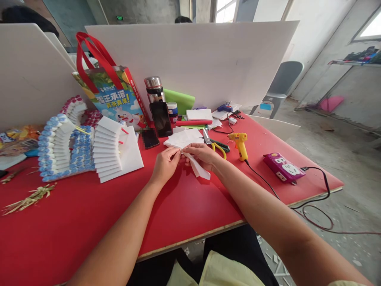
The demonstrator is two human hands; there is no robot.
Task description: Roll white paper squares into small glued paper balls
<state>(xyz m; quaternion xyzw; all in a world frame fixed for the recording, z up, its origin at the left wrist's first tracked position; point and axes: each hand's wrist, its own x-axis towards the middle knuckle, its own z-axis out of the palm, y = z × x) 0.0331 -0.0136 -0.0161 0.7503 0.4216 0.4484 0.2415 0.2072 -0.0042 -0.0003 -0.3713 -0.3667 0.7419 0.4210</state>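
Note:
My left hand (166, 162) and my right hand (201, 155) meet over the red table, fingertips pinched together. Between them is a thin white paper sheet (200, 171), gathered at the pinch, its loose end fanning out below my right hand. A stack of white paper (185, 137) lies just behind my hands. Scissors with yellow handles (219, 149) lie beside my right wrist, next to dark green-handled pliers or cutters (224, 146). Farther right a yellow glue gun (239, 145) stands on the table with its cord trailing.
On the left are fanned white folded pieces (107, 153), blue-tipped bundles (56, 147) and dried stalks (31, 198). A gift bag (113, 95), a steel flask (154, 89) and a phone (160, 119) stand behind. A purple power strip (282, 167) lies near the right edge. White boards (208, 63) rise at the back.

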